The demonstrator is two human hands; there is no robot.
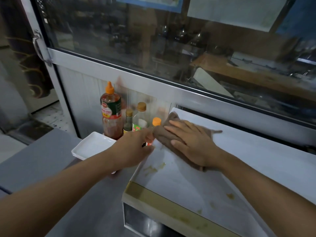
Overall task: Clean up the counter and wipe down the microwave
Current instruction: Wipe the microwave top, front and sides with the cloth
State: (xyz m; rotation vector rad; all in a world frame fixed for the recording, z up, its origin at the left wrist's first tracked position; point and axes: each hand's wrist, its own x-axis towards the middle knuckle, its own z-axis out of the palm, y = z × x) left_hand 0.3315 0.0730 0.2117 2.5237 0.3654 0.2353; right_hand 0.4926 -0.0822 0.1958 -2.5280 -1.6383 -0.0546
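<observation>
i see a grey steel surface under a wide glass window. the white microwave sits at 5 o'clock, its top stained yellowish. my right hand lies flat and wide on a brown cloth on that top. at 9 o'clock of the cloth, my left hand grips a small orange-capped bottle. other sauce bottles and stacked white plates crowd behind.
</observation>
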